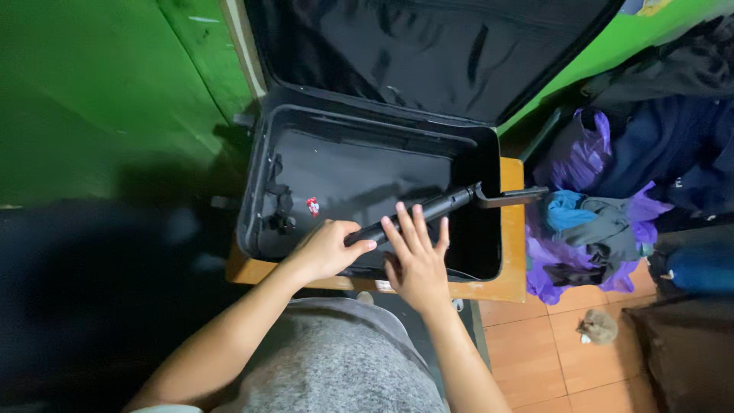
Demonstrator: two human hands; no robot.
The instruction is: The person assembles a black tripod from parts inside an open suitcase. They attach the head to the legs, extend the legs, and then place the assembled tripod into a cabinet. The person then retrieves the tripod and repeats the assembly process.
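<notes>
An open black suitcase (260,183) rests on a wooden stool (511,229), its lid leaning back against the green wall. A long black folded rod, like a tripod or umbrella (440,205), lies slanted across the case, its far end poking over the right rim. My left hand (327,248) is closed around the near end of the rod. My right hand (417,256) lies flat on the rod with fingers spread. A small red and white item (313,206) sits on the case floor next to a black strap buckle (281,210).
A purple plastic bag with blue and grey clothes (589,222) sits to the right of the stool. Dark clothes (673,138) pile up behind it. Orange floor tiles (535,359) show at the lower right, with a small fuzzy clump (598,326). A green wall (92,99) fills the left.
</notes>
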